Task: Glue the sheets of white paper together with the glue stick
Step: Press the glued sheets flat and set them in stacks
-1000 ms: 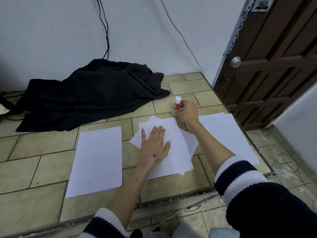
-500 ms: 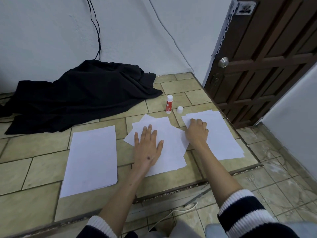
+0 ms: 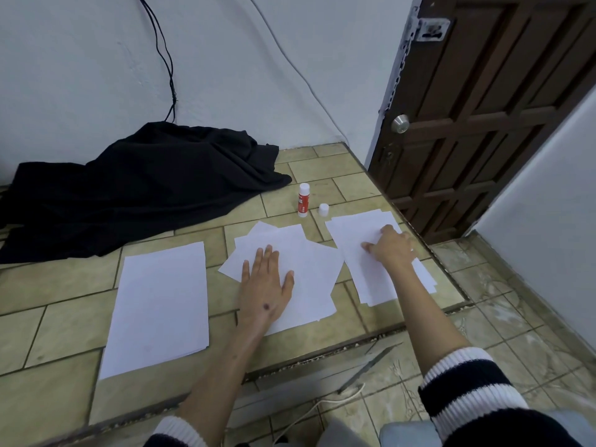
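Right grip (image 3: 392,250) rests on right paper stack (image 3: 371,282), fingers bent.

Black cloth (image 3: 138,185) heaped by the wall; brown door (image 3: 503,101) right.

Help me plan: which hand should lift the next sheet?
Right. The right hand already rests on the right paper stack, while the left hand pins the glued sheets.

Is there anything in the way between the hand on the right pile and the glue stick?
Only the small white cap, beside the glue stick. Otherwise it's bare tile from the right hand.
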